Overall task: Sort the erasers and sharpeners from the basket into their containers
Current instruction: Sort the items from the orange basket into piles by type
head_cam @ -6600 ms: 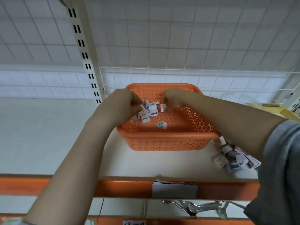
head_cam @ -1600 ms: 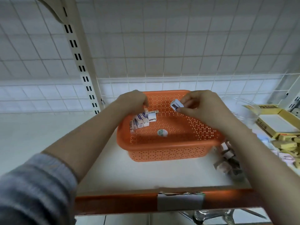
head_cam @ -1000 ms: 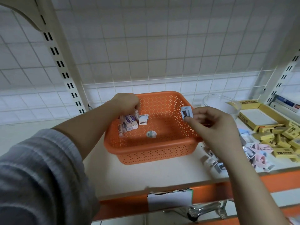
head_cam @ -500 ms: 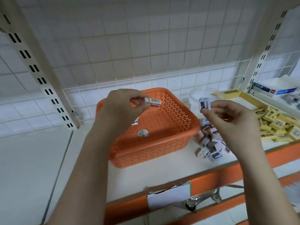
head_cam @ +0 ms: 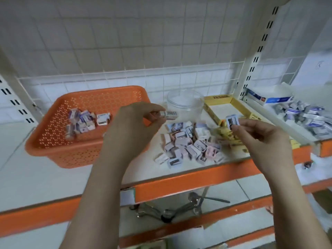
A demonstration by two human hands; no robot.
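Left hand (head_cam: 133, 128) is raised over the shelf just right of the orange perforated plastic basket (head_cam: 86, 151); thumb & forefinger pinch one end of a small white barcode-labelled eraser (head_cam: 170, 113), other fingers curled under; the eraser sticks out toward the clear round plastic tub (head_cam: 185, 103) at the back. Right hand (head_cam: 264, 139) is up further right; thumb & fingertips pinch a small pale rectangular sharpener (head_cam: 232, 121) held upright, its dark slot facing the camera; it hangs in front of the yellow cardboard tray (head_cam: 233, 102), not touching it. In the basket, a small cluster of wrapped pieces (head_cam: 80, 120) lies against the back-left part of the floor, w/ one white piece (head_cam: 103, 119) just right of it; can't tell erasers from sharpeners there. Btw the hands, on the white shelf board (head_cam: 53, 177), a loose heap of pale pink, lilac & white sharpeners (head_cam: 186, 142) sits in front of the tub. Yellow-wrapped blocks (head_cam: 231, 141) lie beside the heap, partly hidden by the right hand. Far right, past the slotted upright (head_cam: 255, 60), another pile of blue-and-white packets (head_cam: 309, 117); below, an orange shelf edge (head_cam: 188, 182).
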